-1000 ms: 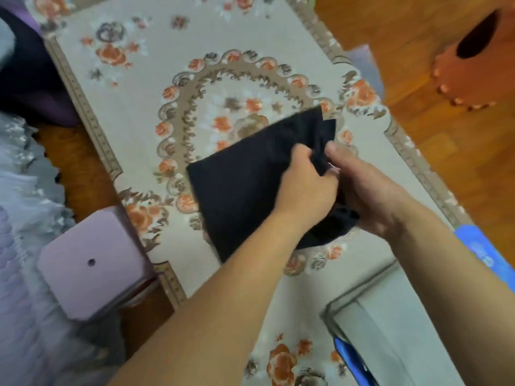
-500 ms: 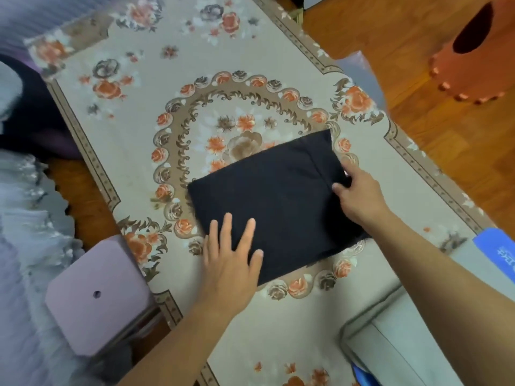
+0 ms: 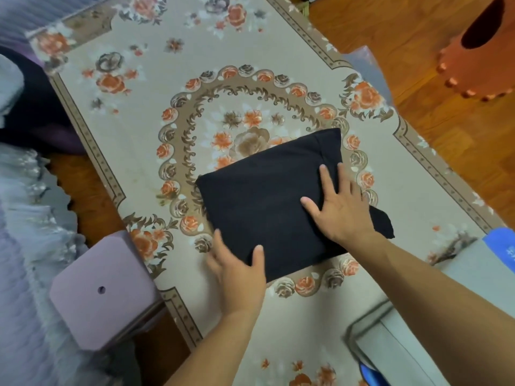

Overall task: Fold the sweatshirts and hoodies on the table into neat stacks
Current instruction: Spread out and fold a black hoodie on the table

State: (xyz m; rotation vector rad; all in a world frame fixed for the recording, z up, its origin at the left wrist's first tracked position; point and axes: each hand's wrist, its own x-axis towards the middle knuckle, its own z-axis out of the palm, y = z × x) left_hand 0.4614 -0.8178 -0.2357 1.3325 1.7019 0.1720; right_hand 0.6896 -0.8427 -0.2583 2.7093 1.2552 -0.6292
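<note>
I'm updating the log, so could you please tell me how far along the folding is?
Done: the black garment lies folded into a rectangle on the floral tablecloth. In hand: the right hand lies flat on it; the left hand grips its near edge. Left: a corner sticks out right; no stack is visible.

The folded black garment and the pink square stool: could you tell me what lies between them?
In the head view, only floral tablecloth and the left hand gripping the garment's near corner; the stool stands beyond the table edge.

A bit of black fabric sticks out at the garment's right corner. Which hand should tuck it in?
Right, probably. The right hand lies flat on the black garment beside the protruding flap; the left hand grips the opposite near-left edge.
</note>
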